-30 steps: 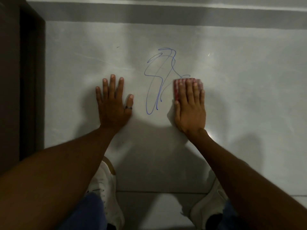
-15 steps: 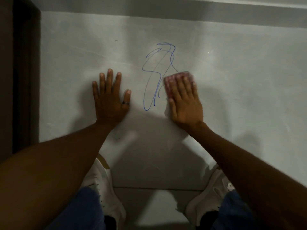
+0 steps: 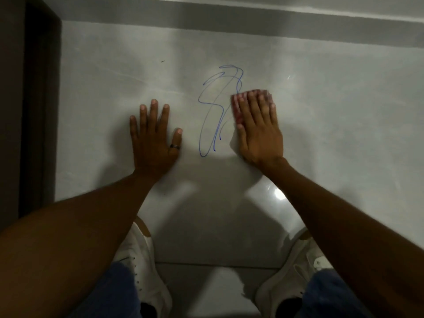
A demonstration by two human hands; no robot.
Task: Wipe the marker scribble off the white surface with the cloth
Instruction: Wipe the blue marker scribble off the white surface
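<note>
A blue marker scribble (image 3: 215, 111) runs in loops across the white surface (image 3: 332, 111). My right hand (image 3: 257, 127) lies flat on a pink-red cloth (image 3: 236, 106), pressing it on the scribble's right edge; only the cloth's left and top rims show past my fingers. To the left of the scribble, my left hand (image 3: 153, 138) rests palm down with fingers spread, a dark ring on the thumb, holding nothing.
A dark panel (image 3: 34, 111) borders the surface on the left. A grey band (image 3: 229, 17) runs along the far edge. My white shoes (image 3: 140, 260) stand at the near edge, below a seam (image 3: 218, 265).
My right hand has slid the cloth leftward and a little up onto the scribble's right side; the line that ran right under the cloth is gone. The left hand stays put.
</note>
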